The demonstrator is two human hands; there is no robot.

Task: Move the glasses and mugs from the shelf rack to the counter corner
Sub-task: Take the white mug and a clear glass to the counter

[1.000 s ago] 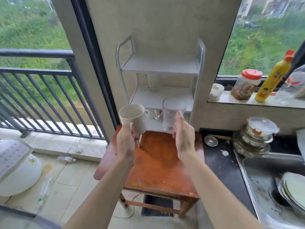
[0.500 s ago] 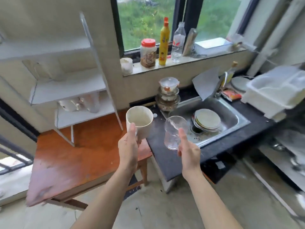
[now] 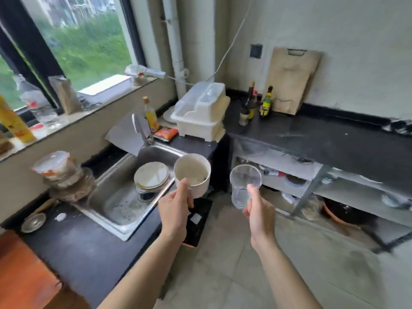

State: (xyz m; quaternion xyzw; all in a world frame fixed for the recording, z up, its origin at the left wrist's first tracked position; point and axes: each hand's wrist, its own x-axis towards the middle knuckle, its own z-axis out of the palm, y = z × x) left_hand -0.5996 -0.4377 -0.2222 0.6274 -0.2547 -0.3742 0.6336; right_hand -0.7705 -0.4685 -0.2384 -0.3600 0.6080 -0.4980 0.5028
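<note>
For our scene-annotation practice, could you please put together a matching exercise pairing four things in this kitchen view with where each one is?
Things:
1. white mug
2. clear glass
3. stack of plates
4. wooden cutting board

Places:
A. leaning against the wall on the dark counter
B. held in the right hand
C. inside the steel sink
D. held in the left hand

Pairs: 1-D, 2-B, 3-C, 4-A
</note>
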